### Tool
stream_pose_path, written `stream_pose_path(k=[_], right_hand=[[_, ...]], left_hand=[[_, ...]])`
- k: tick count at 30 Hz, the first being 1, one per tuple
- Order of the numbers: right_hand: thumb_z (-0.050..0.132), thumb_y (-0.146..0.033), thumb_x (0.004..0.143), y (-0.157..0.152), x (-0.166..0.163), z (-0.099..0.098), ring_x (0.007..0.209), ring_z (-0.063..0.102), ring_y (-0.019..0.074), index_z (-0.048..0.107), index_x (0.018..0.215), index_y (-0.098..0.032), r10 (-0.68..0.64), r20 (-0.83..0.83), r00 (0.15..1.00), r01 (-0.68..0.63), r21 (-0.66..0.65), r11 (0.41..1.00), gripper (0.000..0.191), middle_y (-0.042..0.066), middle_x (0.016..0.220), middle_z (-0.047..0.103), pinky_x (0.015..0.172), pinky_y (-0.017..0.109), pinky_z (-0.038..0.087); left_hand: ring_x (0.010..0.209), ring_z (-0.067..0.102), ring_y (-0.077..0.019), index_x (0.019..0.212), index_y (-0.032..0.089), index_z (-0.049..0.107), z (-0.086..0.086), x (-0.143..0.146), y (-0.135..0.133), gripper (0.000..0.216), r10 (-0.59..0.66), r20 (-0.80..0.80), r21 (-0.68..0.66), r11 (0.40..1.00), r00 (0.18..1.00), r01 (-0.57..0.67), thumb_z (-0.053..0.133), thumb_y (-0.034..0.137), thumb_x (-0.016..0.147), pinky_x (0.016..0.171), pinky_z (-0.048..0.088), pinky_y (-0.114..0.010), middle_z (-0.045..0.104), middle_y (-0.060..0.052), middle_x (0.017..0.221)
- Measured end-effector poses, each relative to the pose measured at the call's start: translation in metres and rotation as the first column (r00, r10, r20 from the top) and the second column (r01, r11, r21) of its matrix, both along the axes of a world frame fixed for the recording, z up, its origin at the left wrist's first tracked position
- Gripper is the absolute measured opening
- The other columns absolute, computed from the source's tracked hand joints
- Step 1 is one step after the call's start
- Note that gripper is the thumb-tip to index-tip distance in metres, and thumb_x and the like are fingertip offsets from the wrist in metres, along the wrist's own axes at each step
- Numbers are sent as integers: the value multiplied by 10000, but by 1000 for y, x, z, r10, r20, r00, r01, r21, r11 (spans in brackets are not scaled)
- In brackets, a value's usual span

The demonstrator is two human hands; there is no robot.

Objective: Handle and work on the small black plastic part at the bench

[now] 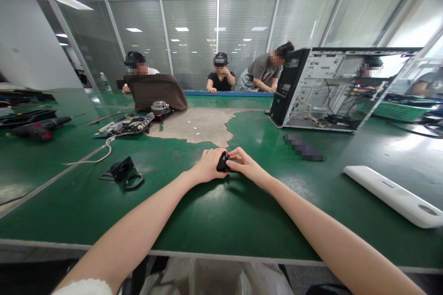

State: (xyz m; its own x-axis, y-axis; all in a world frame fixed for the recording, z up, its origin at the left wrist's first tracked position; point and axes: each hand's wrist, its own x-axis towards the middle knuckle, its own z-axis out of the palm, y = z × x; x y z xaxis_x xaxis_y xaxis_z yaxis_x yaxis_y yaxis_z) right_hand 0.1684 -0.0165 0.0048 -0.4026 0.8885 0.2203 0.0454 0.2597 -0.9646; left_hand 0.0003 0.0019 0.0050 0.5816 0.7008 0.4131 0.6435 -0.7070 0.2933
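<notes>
Near the middle of the green table, a small black part [222, 163] sits between my two hands; its exact kind is too small to tell. My left hand [208, 166] is wrapped round its left side. From the right, the thumb and fingertips of my right hand [244, 165] pinch the same part. Both hands are low over the tabletop. To the left lie a black bracket-like piece [121, 168] and a black ring-shaped piece [134, 181], apart from my hands.
An open computer case [294, 87] stands at the right behind a white oblong device [391, 193]. A brown board [194, 124], a circuit board [124, 124] and a power drill [41, 128] lie left and ahead. Several people sit or stand beyond; a green basket [398, 111] is far right.
</notes>
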Motion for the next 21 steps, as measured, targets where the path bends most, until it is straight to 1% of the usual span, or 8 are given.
stream_pose_path(k=[4,8,11,15,17,21], right_hand=[[576,-337,703,5,-1,-5,751,550,121,426,884,-211,-28,-1,1000,28,-36,999,267,-6,823,556,725,325,451],[589,-340,687,9,-1,-8,772,548,127,456,886,-191,-63,23,998,64,-56,996,283,13,867,551,745,333,448],[590,-335,687,7,1,-5,781,551,132,468,890,-188,-26,40,999,28,-52,998,278,19,876,559,748,334,444],[650,-285,634,1,1,1,819,552,140,432,880,-206,60,-14,998,-60,-26,998,338,5,861,567,728,316,446],[655,-280,630,-1,0,3,817,552,138,418,885,-213,80,-36,996,-81,-28,996,355,1,858,568,720,308,448],[583,-360,692,-2,-2,3,730,553,113,424,868,-214,1,-27,1000,-2,-60,998,278,-16,787,564,697,302,457]], left_hand=[[957,473,-239,1076,209,378,0,0,0,560,-6,-3,9,1000,1000,6,630,363,599,835,307,-378,512,-55,1036],[935,480,-236,1058,199,386,0,0,1,543,-2,-10,20,1000,1000,2,626,366,601,825,311,-374,522,-55,1004],[937,478,-237,1061,200,384,0,0,1,544,0,-10,23,1000,1000,0,624,362,600,824,309,-373,521,-55,1005],[937,477,-238,1066,207,385,0,-1,0,537,0,-13,18,1000,1000,0,618,355,605,820,308,-371,515,-54,1022],[937,478,-239,1064,209,386,1,0,0,539,-3,-12,15,1000,1000,3,622,351,601,820,307,-371,515,-54,1022],[954,474,-239,1066,217,383,2,0,-1,546,-4,0,0,1000,1000,4,629,341,594,836,298,-377,515,-51,1020]])
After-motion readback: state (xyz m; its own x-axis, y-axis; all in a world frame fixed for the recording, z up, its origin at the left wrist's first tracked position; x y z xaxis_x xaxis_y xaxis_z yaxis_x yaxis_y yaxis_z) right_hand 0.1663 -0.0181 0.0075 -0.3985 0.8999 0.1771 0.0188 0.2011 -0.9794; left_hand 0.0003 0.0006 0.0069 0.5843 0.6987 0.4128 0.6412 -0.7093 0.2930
